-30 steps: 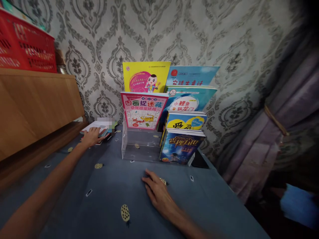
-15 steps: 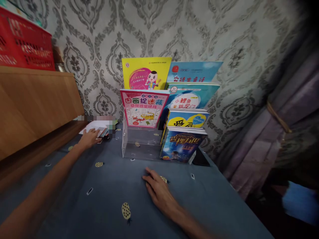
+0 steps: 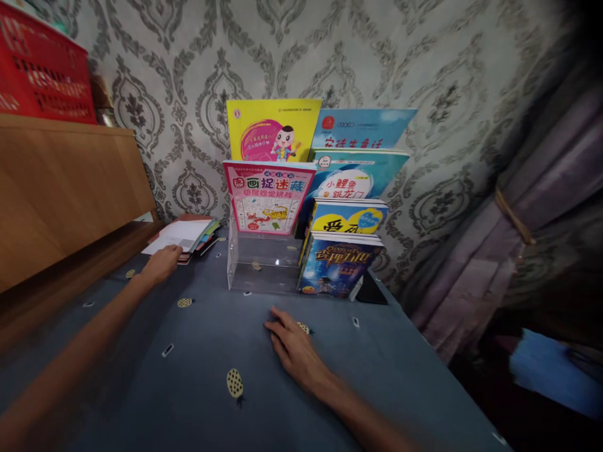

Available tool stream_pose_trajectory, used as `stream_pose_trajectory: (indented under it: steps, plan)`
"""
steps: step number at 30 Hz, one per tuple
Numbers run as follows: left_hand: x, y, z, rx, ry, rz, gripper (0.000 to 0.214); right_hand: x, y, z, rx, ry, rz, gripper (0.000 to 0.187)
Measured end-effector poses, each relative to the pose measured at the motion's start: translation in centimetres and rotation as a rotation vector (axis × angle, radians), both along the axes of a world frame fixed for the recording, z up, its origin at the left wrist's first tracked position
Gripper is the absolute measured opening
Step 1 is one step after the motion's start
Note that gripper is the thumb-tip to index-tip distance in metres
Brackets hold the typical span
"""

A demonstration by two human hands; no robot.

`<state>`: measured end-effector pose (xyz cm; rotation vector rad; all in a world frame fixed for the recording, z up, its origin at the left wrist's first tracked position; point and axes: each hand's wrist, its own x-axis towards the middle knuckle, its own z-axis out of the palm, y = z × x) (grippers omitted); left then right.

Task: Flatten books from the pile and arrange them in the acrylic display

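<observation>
Left hand [image 3: 161,263] has its fingertips on the near edge of a loose stack of books [image 3: 184,233], fingers curled a bit, touching rather than gripping as far as I can tell. The stack lies flat near the far left corner of the bed [image 3: 198,376], right where the wooden headboard [image 3: 61,194] meets it, long side running toward the wall, a white sheet on top. Any print on that sheet is too small to read.

Right hand [image 3: 294,348] is flat on the blue cover, palm down, fingers spread and pointing at the clear plastic rack [image 3: 257,263], holding nothing.

The rack sits along the far edge. Its pink book [image 3: 268,196] reads 图画捉迷藏, the dark blue book [image 3: 335,271] out front has gold letters I can't make out. The light blue book [image 3: 353,182] shows 小鲤鱼跳龙门. The back titles are half covered.
</observation>
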<state>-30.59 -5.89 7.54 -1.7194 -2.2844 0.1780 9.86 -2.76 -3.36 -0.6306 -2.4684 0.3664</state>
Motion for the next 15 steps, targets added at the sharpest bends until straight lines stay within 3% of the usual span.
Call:
stream_pose_trajectory:
  steps: [10,12,15]
  plan:
    - [5.5,-4.8,-1.1,-0.131,-0.103,0.031,0.036,-0.3,-0.1,0.1,-0.008,-0.025,0.0,0.034]
    - [7.1,-5.6,-1.1,-0.116,-0.272,0.006,0.031,-0.3,0.0,0.0,-0.002,-0.028,0.001,0.034]
    - [8.9,-6.2,-0.6,-0.077,-0.791,-0.119,0.039,-0.3,0.1,0.0,0.0,-0.032,0.012,0.033]
